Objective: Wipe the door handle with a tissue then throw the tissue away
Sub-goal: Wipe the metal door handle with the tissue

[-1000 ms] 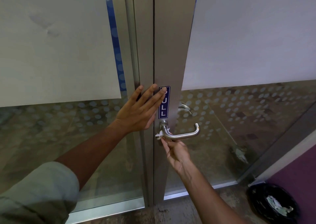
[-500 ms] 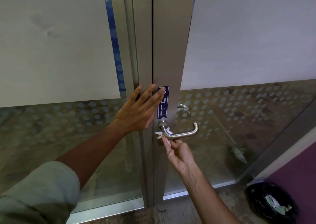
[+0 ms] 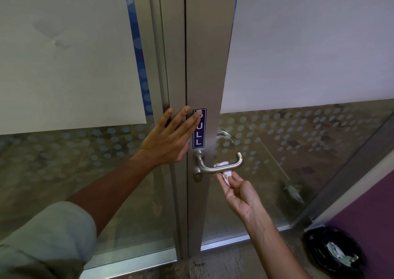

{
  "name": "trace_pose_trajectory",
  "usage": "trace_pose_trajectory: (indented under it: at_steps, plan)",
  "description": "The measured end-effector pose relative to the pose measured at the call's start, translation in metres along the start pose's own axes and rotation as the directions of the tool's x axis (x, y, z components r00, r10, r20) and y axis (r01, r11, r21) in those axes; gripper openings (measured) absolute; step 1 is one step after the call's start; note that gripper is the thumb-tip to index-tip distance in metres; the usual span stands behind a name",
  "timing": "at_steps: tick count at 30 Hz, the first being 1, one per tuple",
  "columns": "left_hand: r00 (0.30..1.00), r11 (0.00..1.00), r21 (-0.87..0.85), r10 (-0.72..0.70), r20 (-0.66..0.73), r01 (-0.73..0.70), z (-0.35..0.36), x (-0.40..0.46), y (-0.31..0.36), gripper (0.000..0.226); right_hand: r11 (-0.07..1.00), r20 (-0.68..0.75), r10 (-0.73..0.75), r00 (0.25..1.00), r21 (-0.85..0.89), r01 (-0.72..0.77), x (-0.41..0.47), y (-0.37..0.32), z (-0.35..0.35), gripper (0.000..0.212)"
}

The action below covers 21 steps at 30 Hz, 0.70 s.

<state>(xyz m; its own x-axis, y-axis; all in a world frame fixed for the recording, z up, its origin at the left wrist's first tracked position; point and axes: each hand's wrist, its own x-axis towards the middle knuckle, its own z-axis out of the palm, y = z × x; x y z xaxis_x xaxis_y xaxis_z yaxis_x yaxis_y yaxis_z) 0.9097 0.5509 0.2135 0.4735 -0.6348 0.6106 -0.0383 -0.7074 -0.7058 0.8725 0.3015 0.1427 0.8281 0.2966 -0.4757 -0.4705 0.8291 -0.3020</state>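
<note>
— What are the right hand's (image 3: 241,195) fingers (image 3: 233,181) doing?

— They are pinched shut on a small crumpled white tissue (image 3: 225,173), pressing it up against the underside of the steel door handle (image 3: 221,166), about midway along its bar. A bit of tissue shows above the bar too.

— And the left hand (image 3: 168,142)?

— Spread flat and holding nothing, its fingers (image 3: 187,121) pressed on the metal door frame (image 3: 204,65), one tip over the blue PULL sign (image 3: 199,136), just up and left of the handle.

— The bin?

— A black-lined waste bin (image 3: 332,253) sits on the floor, well below and right of the pinching fingers.
</note>
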Motion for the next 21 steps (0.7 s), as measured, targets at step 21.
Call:
trace_pose_trajectory:
  at_steps: [21]
  plan:
    - [1.0,1.0,-0.005,-0.005,-0.009,0.005,0.002,-0.001,0.001,0.076,0.575,-0.047,-0.612,0.789,-0.711,0.404,0.032,-0.088,0.015,0.034]
